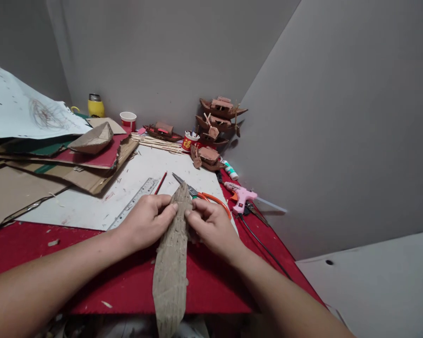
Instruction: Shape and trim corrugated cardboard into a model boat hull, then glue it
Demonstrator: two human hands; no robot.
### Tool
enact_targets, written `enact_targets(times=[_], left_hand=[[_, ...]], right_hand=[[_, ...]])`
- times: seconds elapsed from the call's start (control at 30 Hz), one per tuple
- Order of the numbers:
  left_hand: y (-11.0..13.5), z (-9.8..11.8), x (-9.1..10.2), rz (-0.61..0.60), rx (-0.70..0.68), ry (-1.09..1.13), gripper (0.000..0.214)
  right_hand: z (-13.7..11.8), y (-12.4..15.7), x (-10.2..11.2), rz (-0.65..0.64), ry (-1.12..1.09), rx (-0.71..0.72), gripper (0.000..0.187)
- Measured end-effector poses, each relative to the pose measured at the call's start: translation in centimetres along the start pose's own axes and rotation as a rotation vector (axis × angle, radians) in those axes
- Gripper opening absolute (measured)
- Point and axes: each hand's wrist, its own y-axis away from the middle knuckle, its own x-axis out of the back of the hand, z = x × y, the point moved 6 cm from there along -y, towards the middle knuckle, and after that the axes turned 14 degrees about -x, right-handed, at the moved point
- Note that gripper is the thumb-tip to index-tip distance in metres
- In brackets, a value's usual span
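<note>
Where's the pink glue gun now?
In the head view, the pink glue gun lies right of centre, between the orange-handled scissors and the grey wall, just below the white-and-green bottle.

Long pointed grey-brown cardboard strip [171,272]: matt, rough, ribbed, peeled-looking face; red table covering [211,288]: matt, looks like cloth; broad white sheet [169,162]: matt, smooth, paper or board, can't tell; long transparent ruler [134,202]: clear smooth plastic; orange-handled scissors [194,192]: metal blades, smooth plastic handles; pink pistol-shaped glue gun [244,195]: smooth plastic; stacked brown cardboard sheets [74,179]: matt, rough torn edges
</note>
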Motion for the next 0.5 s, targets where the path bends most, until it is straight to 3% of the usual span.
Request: enact_targets(times=[0.1,0.2,0.4,0.5], left_hand=[[0.0,-0.5,-0.8,-0.054,0.122,0.418,0.025],[0.2,-0.5,-1.5,-0.118,0.170,0.639,0.023],[0.2,-0.5,-1.5,-0.109,0.151,0.602,0.019],[0.2,-0.6,-1.3,-0.087,0.190,0.610,0.022]], right_hand=[[0.0,-0.2,0.2,-0.055,-0.133,-0.050,0.019],[0.0,-0.5,0.8,-0.026,-0.208,-0.038,0.022],[0.8,-0.8,0.0,-0.158,-0.261,-0.134,0.026],[0.7,-0.8,0.7,-0.107,-0.273,-0.104,0.027]])
